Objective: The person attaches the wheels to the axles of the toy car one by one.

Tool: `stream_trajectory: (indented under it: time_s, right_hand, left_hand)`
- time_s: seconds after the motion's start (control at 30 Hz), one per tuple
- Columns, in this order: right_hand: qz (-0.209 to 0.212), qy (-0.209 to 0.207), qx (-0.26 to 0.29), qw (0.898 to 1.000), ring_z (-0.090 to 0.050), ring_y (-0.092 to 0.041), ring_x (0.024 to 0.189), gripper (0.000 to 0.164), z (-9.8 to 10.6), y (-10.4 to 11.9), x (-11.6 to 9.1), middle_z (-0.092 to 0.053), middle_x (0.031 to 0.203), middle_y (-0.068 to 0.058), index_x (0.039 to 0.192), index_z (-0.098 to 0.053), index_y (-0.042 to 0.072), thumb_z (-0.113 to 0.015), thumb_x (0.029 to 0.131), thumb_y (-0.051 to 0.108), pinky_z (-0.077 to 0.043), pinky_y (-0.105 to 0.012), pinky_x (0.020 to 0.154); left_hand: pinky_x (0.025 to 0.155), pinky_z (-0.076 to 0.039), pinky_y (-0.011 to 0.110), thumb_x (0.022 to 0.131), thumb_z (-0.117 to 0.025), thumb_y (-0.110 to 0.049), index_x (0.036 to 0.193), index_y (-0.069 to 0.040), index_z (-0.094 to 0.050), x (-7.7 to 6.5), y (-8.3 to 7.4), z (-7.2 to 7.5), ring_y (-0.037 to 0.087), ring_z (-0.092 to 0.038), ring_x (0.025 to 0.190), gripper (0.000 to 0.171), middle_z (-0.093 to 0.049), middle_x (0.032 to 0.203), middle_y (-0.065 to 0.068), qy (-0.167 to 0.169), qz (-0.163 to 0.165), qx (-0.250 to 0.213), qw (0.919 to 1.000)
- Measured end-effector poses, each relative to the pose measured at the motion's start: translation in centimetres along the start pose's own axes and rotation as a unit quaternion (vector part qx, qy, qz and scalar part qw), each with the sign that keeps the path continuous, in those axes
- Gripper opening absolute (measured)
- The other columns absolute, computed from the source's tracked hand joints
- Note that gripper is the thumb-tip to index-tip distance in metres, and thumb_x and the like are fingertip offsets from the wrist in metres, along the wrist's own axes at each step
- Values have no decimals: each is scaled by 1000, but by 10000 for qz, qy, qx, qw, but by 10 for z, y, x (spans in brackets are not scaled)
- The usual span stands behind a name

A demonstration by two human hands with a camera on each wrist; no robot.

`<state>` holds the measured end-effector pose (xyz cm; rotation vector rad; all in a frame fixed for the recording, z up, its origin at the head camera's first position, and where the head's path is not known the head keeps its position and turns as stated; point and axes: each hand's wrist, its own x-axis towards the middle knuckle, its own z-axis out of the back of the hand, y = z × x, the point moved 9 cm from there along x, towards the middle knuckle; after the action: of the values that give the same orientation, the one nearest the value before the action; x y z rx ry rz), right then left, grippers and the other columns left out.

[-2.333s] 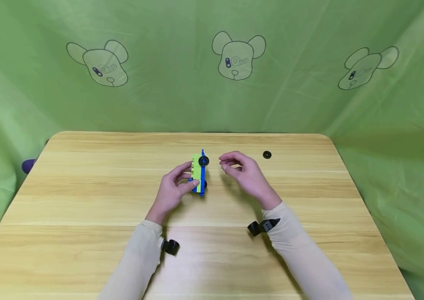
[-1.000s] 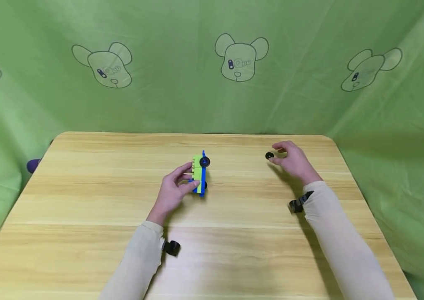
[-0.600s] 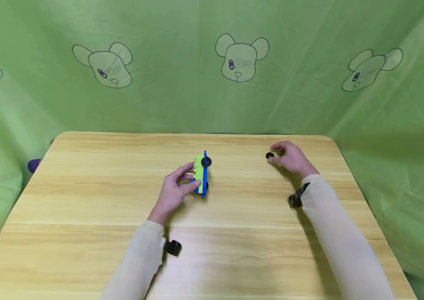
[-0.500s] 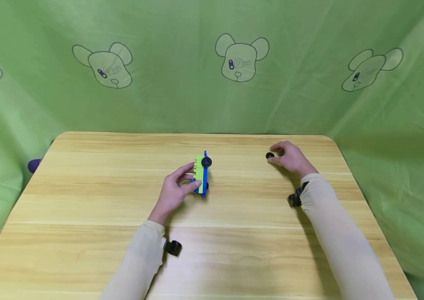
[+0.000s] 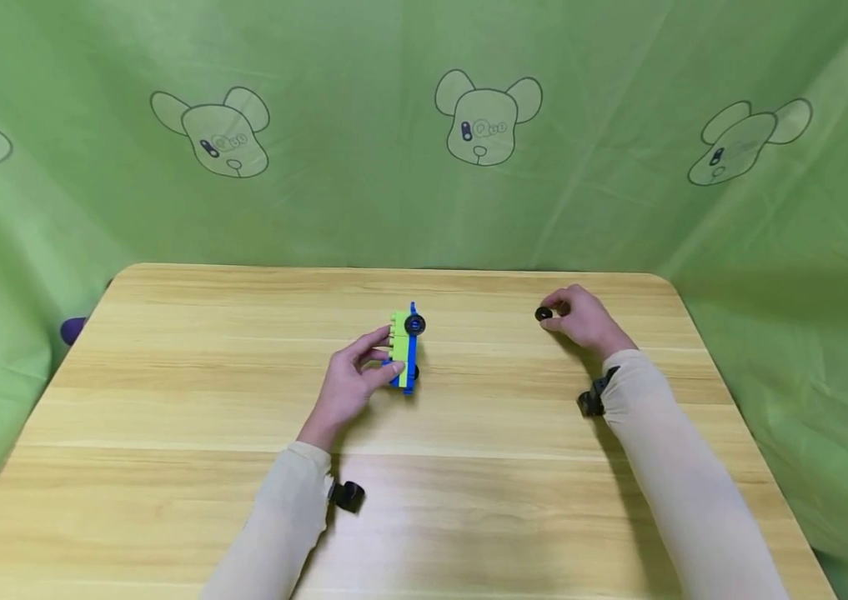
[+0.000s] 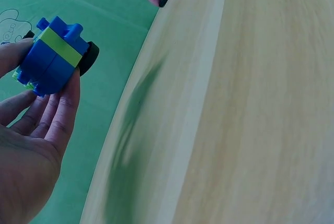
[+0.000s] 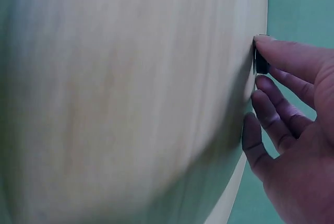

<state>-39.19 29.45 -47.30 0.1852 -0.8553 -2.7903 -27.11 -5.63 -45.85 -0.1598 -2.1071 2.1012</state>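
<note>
My left hand point(image 5: 348, 379) grips a toy car point(image 5: 400, 350) of lime-green and blue building bricks, turned on its side above the table. Black wheels show on the car's right side in the head view. In the left wrist view the thumb lies over the top of the toy car point(image 6: 52, 57) and the fingers support it from below. Off to the right, my right hand point(image 5: 581, 318) pinches a small black wheel point(image 5: 544, 314) between thumb and index finger. The right wrist view shows that wheel point(image 7: 262, 57) edge-on, with the other fingers curled loosely below it.
The wooden table point(image 5: 469, 500) has rounded far corners. A green curtain point(image 5: 363, 192) printed with bear heads hangs behind and beside it. A purple object point(image 5: 72, 330) peeks out past the table's left edge. Small black cameras point(image 5: 348, 497) are strapped to both wrists.
My right hand has gone from beside the toy car to the loose wheel at the far right, and its finger and thumb have closed on it. The left hand has stayed almost still.
</note>
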Motion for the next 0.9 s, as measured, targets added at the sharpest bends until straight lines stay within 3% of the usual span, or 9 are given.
stream_trajectory:
  time_s: [0.33,0.5,0.9]
  right_hand:
    - [-242,78,541,9982,-58,-33,101,35,6,-4,-11,-63,110,-23,123,-60,-6,-68,92,9,-47,-44,90]
    - [-270,9,550,9981,-57,-36,104,34,10,-5,-16,-62,112,-25,123,-60,-6,-67,92,5,-48,-48,92]
    - [140,-226,592,9979,-58,-38,100,32,8,19,-32,-59,108,-23,120,-59,-8,-66,89,-3,-50,-51,89]
  left_hand:
    - [85,-54,29,86,-74,-5,139,-1,-53,1,4,-3,27,-56,110,57,-57,130,11,-64,-136,181,9997]
    - [83,-54,28,87,-74,-5,139,-1,-52,1,2,-8,31,-55,112,56,-57,131,13,38,-170,114,9998]
    - [86,-54,32,86,-74,-4,138,0,-53,2,3,-13,29,-56,110,57,-58,127,13,31,-212,153,9997]
